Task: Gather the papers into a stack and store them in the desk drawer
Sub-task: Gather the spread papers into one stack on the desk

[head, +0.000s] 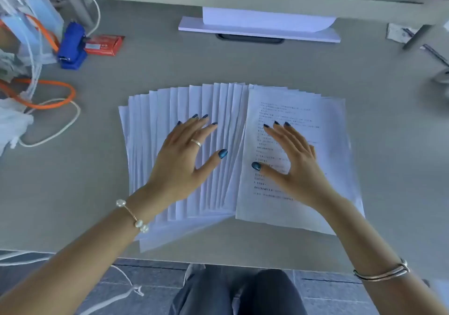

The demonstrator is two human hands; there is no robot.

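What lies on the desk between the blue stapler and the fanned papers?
In the head view, nothing: only bare grey desk lies between the blue stapler and the papers.

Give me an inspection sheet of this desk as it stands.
Surface: grey desk, mostly bare at centre.
Job's things: papers fanned out, not yet stacked; printed sheet on top at right. No drawer seen.
Clutter: blue stapler, red box, both far left.
Hands: left hand and right hand open, flat on the papers.
Cables: orange cable and white cable at left.
Surroundings: white monitor stand behind; the person's knees below the desk edge.
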